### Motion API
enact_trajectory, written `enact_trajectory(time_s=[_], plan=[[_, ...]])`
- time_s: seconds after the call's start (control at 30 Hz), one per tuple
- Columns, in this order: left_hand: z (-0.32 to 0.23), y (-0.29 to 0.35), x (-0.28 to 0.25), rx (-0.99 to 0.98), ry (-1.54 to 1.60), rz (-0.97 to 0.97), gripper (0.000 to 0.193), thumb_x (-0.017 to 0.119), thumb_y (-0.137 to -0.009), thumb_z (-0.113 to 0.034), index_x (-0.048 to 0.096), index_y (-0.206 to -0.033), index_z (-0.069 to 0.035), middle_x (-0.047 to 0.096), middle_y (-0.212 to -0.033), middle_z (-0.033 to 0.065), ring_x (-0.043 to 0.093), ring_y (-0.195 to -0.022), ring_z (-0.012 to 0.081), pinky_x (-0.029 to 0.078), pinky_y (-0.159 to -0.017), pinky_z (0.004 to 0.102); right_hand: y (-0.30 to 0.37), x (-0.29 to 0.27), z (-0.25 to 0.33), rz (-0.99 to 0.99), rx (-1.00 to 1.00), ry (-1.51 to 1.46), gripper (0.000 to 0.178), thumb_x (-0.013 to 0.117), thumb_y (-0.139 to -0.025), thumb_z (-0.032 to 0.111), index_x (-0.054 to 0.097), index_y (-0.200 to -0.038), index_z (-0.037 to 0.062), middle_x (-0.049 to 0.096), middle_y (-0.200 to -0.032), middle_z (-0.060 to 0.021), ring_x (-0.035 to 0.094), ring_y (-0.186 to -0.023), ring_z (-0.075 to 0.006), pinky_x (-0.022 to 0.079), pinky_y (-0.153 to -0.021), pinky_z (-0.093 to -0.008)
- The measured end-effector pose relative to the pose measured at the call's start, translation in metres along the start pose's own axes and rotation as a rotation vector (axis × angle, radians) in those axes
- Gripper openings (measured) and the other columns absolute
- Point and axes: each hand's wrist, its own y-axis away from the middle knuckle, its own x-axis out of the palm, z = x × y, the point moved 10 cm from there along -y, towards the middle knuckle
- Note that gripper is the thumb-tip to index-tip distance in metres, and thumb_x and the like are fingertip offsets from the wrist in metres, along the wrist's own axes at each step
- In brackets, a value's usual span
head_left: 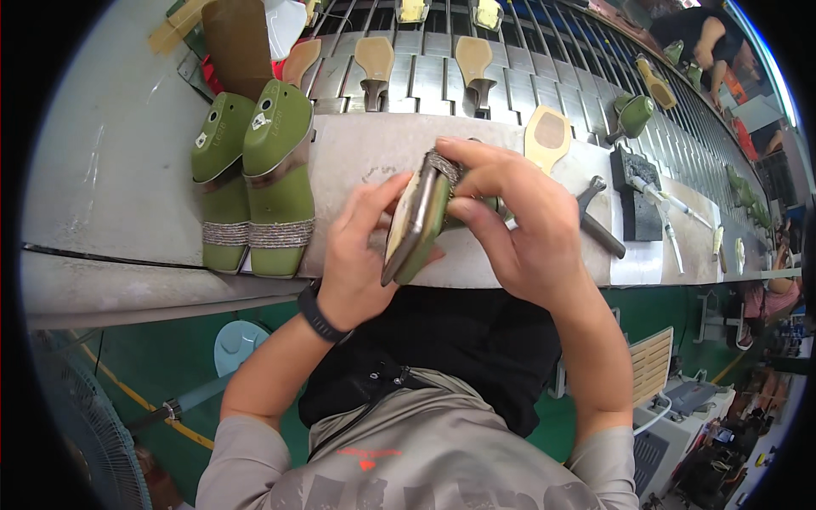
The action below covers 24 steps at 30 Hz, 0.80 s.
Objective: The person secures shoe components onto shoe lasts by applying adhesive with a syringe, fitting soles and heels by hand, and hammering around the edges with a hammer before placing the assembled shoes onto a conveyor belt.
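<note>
Over the worktable, both my hands hold a green shoe [422, 223] turned on edge, with its dark sole edge and pale underside facing left. My left hand [353, 242] wears a dark wristband and is closed round the shoe from the left. My right hand [531, 217] grips it from the right, fingers and thumb at a glittery grey strap [445, 165]. The shoe's far side is hidden by my right hand. To the left stand two green shoe lasts [223, 140] [280, 127] with glittery bands near their front ends.
A dark-handled metal tool [602, 228] lies right of my hands, beside a black block [634, 197] and white-handled brushes [667, 223]. A tan insole [546, 138] lies behind. Slatted conveyor [425, 72] carries more soles. Another person [710, 38] works far right; a fan [93, 425] stands lower left.
</note>
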Motion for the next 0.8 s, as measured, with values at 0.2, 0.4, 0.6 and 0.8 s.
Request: enact_trajectory(time_s=[0.2, 0.4, 0.6, 0.8], plan=[[-0.017, -0.044, -0.020, 0.141, 0.279, -0.241, 0.074, 0.090, -0.088, -0.023, 0.056, -0.149, 0.000, 0.066, -0.136, 0.0119, 0.064, -0.125, 0.0216, 0.051, -0.107, 0.0359, -0.035, -0.023, -0.030, -0.239, 0.249, -0.184, 0.012, 0.072, -0.099, 0.008, 0.065, -0.099, -0.0003, 0.078, -0.093, -0.0164, 0.078, -0.083, -0.0263, 0.060, -0.074, -0.0353], [-0.054, -0.034, -0.020, 0.175, 0.623, -0.183, 0.050, 0.068, -0.107, -0.029, 0.049, -0.142, 0.001, 0.067, -0.128, 0.0089, 0.064, -0.113, 0.0125, 0.054, -0.100, 0.0309, -0.003, -0.029, -0.013, -0.154, 0.573, -0.158, 0.011, 0.071, -0.100, 0.007, 0.065, -0.097, -0.0021, 0.072, -0.078, -0.0111, 0.074, -0.072, -0.0189, 0.055, -0.066, -0.0311], [0.020, 0.050, 0.056, -0.410, 0.882, 0.036, 0.055, 0.055, -0.112, -0.045, 0.046, -0.144, -0.001, 0.064, -0.130, 0.0096, 0.064, -0.116, 0.0125, 0.055, -0.099, 0.0312, 0.119, 0.006, -0.017, -0.129, 0.829, -0.328, 0.009, 0.072, -0.099, 0.004, 0.067, -0.097, -0.0036, 0.073, -0.079, -0.0104, 0.071, -0.071, -0.0154, 0.056, -0.069, -0.0287], [0.042, 0.076, 0.091, -0.516, 0.969, 0.094, 0.066, 0.048, -0.110, -0.057, 0.046, -0.144, 0.000, 0.065, -0.131, 0.0114, 0.065, -0.119, 0.0149, 0.054, -0.102, 0.0321, 0.174, 0.010, -0.011, -0.122, 0.905, -0.326, 0.008, 0.073, -0.097, 0.002, 0.070, -0.098, -0.0050, 0.074, -0.085, -0.0124, 0.073, -0.076, -0.0182, 0.058, -0.073, -0.0294]])
